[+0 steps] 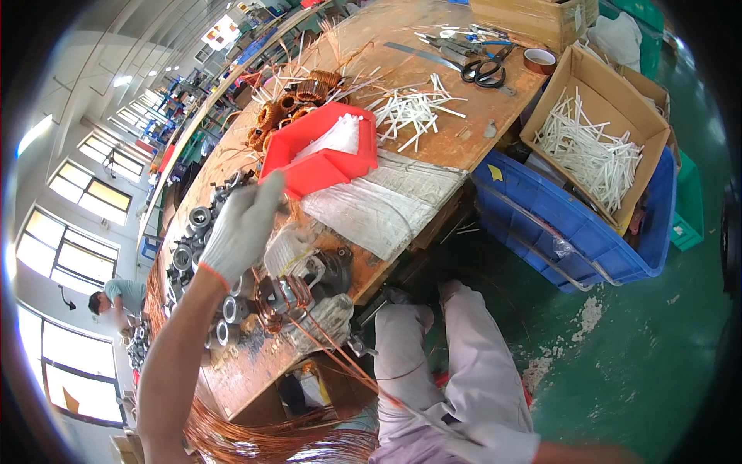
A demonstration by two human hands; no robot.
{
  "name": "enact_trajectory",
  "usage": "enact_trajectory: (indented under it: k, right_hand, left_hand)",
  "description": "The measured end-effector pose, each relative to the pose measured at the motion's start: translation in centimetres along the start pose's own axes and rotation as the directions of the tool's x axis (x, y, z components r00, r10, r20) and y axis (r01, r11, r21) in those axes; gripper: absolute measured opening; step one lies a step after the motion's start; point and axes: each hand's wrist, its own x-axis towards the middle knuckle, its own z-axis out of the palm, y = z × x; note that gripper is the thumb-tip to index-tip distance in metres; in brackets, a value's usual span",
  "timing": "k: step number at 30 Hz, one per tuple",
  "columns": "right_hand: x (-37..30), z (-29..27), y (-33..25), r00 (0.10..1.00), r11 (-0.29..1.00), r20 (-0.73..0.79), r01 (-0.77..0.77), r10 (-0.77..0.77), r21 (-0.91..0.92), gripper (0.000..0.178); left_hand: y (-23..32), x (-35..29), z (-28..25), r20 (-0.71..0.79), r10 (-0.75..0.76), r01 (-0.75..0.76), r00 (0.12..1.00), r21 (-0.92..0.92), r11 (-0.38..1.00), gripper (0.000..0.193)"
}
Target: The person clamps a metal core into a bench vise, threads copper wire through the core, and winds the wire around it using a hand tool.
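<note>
My left hand (243, 224), in a white knit glove, is raised over the bench beside the red plastic bin (318, 184), its fingers stretched toward the bin's near corner and nothing visible in them. White pieces (336, 138) fill part of that bin. Below the hand, a copper wire coil (282, 301) sits at a metal fixture (334, 267) partly wrapped in white cloth. Copper wires (340, 356) run from it down to my lap. There my gloved right hand (495, 443) is closed on the wire ends; its fingertips are slightly blurred.
Grey ring-shaped metal parts (199, 218) and copper-wound cores (313, 89) crowd the bench's left side. White sleeves (417, 108), black scissors (483, 73) and a tape roll (539, 60) lie farther back. At right, a sleeve-filled cardboard box (572, 85) rests on a blue crate (533, 224). Another person (126, 298) works far left.
</note>
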Motion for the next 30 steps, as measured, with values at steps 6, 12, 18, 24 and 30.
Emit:
enact_trajectory:
  k: [6, 12, 18, 24, 30]
  right_hand:
    - [-26.8, 3.1, 17.2, 0.554, 0.398, -0.576, -0.832, 0.601, -0.386, 0.033]
    - [-34.5, -1.5, 21.1, 0.090, 0.291, -0.786, -0.950, 0.612, 0.117, 0.049]
    - [-12.5, -6.5, 7.9, 0.284, 0.857, -0.813, -0.254, 0.509, 0.448, 0.021]
    - [8.5, 0.6, -2.6, 0.961, 0.946, -0.110, 0.268, -0.252, 0.180, 0.043]
    - [18.7, 4.6, -14.4, 0.951, -0.121, 0.285, -0.299, -0.122, 0.946, 0.035]
  left_hand:
    - [11.4, -8.7, 3.8, 0.574, 0.602, -0.809, 0.555, 0.540, 0.231, 0.078]
    - [3.5, -16.9, 12.1, 0.993, -0.020, -0.675, 0.113, 0.091, 0.732, 0.048]
    - [9.6, 2.1, 15.4, 0.728, 0.277, -0.530, 0.627, 0.139, 0.836, 0.038]
    - [0.6, 6.7, 4.9, 0.209, -0.188, 0.195, 0.960, -0.016, 0.981, 0.036]
    - [-4.2, -2.3, -1.5, -0.001, -0.426, 0.382, 0.905, -0.439, 0.813, 0.038]
